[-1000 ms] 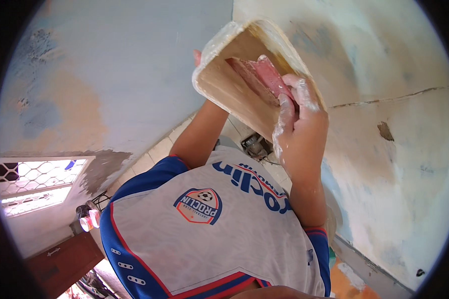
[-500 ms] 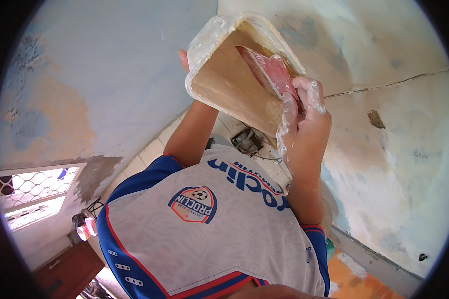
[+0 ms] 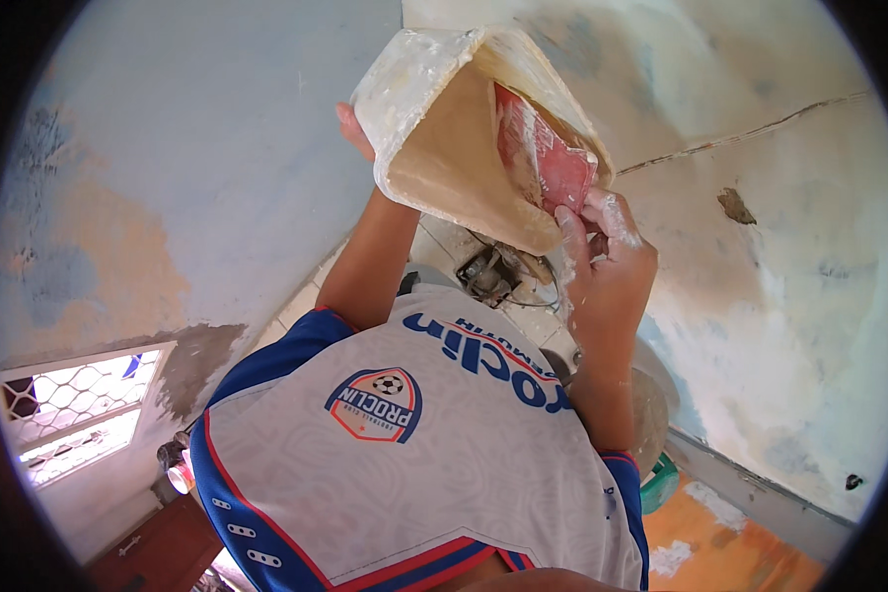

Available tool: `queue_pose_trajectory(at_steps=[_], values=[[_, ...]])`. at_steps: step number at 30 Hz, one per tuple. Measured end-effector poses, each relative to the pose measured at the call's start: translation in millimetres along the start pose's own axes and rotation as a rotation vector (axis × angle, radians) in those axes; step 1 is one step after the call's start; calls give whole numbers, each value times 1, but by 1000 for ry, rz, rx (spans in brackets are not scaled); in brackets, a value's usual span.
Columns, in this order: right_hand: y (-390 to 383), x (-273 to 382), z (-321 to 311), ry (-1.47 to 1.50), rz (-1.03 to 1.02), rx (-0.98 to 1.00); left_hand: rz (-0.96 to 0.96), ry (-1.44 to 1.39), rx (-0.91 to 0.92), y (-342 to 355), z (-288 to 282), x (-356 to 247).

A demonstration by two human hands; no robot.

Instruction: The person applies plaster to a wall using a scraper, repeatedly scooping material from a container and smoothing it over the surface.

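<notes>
A white, putty-crusted plastic bucket [image 3: 403, 87] is tipped with its mouth toward me, and tan putty coats its inside. My left hand [image 3: 356, 132] supports it from the far left side; most of that hand is hidden behind the bucket. Inside the mouth, near the right wall, lies a flat red putty spreader [image 3: 565, 174] smeared with whitish putty. My right hand [image 3: 612, 247] pinches the spreader's near end between thumb and fingers. White residue covers those fingers and the thumb.
Patchy, partly plastered walls meet beyond the bucket; the right wall [image 3: 750, 326] has a long crack and a chipped hole. A dark boxy object with a cable [image 3: 488, 276] sits on the tiled floor below. A window with a metal grille [image 3: 79, 400] is at left.
The spreader has turned more upright and shifted right inside the bucket, showing more of its red face. The bucket has tilted slightly, and my left hand has moved a little left and down.
</notes>
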State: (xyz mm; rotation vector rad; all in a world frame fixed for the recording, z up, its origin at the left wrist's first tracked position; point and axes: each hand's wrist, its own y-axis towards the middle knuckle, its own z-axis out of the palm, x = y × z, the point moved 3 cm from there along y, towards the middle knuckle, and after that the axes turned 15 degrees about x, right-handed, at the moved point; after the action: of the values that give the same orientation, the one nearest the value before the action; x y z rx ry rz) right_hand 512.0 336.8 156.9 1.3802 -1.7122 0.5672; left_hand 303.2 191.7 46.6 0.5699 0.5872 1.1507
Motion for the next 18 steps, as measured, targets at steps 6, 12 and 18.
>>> queue_pose_trajectory(at_steps=[6,12,18], values=[[-6,-13,3,214,-19,43,1,306,-484,0,17,10],[-12,-40,7,485,18,79,-15,231,-386,-8,-2,14],[-13,-39,12,672,-9,36,-86,354,-288,-13,-20,23]])
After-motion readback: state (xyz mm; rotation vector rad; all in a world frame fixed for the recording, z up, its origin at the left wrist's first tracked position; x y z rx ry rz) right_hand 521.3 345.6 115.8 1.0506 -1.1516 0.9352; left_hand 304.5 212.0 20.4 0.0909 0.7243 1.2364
